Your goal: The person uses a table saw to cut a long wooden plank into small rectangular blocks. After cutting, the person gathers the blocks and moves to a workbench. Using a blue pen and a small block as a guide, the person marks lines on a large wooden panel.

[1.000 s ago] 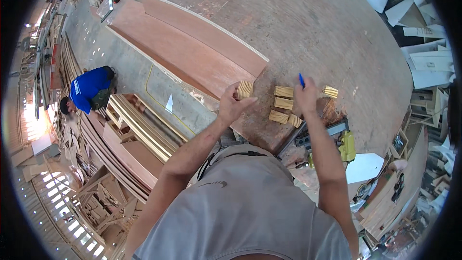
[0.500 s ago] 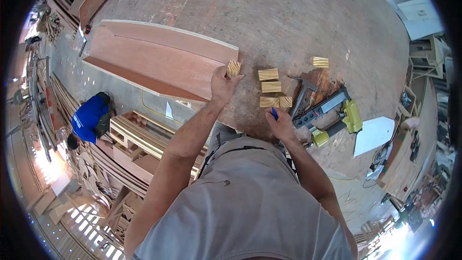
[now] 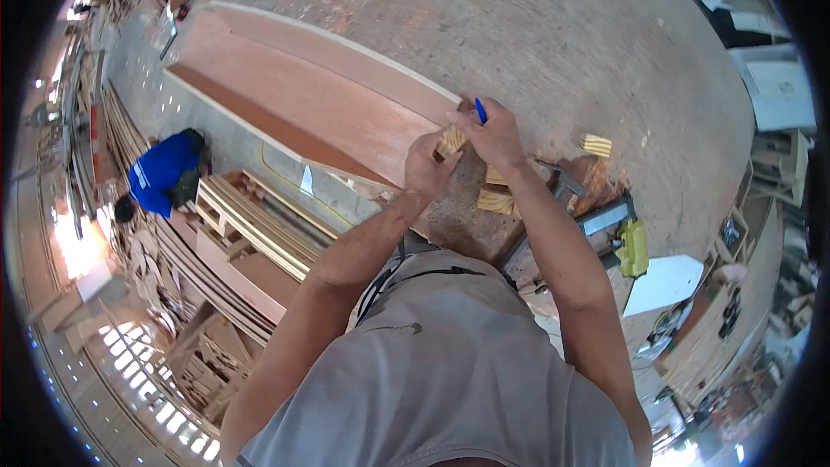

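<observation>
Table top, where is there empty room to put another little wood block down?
The widest bare stretch of the table lies beyond both hands, between the long reddish boards and the lone block. It is crowded near the left hand and right hand with its blue pen, by the block pile and green tool.

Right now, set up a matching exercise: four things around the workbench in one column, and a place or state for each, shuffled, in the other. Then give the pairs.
Things:
1. small pale ribbed wooden block
2. blue pen
3. yellow-green power tool
4. person in a blue shirt

Places or states:
A. lying at the right edge of the bench
B. down on the floor to the left, bent over
C. pinched in the left hand
D. sticking up out of the right hand

Pairs: 1-C, 2-D, 3-A, 4-B
</observation>
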The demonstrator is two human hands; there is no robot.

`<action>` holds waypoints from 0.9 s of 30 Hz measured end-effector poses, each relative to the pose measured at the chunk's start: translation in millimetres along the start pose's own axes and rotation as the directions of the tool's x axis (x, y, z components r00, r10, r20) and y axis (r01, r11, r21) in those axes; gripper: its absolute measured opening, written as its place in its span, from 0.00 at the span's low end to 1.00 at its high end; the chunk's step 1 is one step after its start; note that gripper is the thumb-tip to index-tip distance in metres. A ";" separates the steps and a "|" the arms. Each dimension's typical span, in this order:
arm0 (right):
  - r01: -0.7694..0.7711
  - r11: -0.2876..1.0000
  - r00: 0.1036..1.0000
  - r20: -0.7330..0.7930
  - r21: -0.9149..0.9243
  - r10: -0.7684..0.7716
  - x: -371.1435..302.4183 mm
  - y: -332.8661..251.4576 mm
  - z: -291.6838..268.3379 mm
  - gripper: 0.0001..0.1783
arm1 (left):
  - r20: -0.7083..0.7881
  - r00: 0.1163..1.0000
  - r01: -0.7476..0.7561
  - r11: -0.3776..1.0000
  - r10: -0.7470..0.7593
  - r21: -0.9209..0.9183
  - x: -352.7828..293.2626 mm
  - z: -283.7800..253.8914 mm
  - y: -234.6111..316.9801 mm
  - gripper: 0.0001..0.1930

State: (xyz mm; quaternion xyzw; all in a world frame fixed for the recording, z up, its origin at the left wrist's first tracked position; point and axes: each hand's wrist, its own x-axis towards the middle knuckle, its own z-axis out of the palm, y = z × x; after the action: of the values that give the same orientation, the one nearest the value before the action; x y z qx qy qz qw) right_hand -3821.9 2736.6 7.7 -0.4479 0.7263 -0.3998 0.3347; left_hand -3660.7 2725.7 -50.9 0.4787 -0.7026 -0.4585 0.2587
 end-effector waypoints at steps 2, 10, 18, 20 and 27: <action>0.021 0.995 0.991 0.135 -0.100 -0.008 10.6 -2.9 0.6 0.20 | -0.057 0.995 -0.076 0.995 0.079 0.060 -7.3 -0.2 0.7 0.23; 0.082 0.948 0.975 0.220 -0.308 -0.013 -11.0 -18.2 9.6 0.23 | -0.074 0.994 0.083 0.997 -0.083 -0.006 -36.7 -4.0 -16.7 0.26; -0.089 0.993 0.903 0.414 -0.083 0.116 -105.0 -33.4 50.9 0.24 | -0.053 0.998 0.034 0.993 -0.028 0.111 -137.9 -69.5 -42.4 0.29; -0.157 0.981 0.939 0.326 0.114 0.113 -128.7 -4.9 61.9 0.26 | -0.064 0.998 0.029 0.997 -0.025 0.068 -141.1 -75.8 -40.0 0.29; -0.182 0.960 0.955 0.271 0.212 0.122 -175.9 42.1 106.7 0.31 | -0.082 0.996 -0.044 0.998 0.047 0.041 -140.8 -70.0 -55.6 0.29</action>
State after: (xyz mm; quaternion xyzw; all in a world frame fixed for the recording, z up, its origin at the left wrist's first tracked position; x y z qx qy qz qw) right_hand -3682.0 2879.9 -55.6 -0.3953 0.6572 -0.3947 0.5060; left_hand -3523.0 2819.3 -58.7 0.4862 -0.7108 -0.4186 0.2885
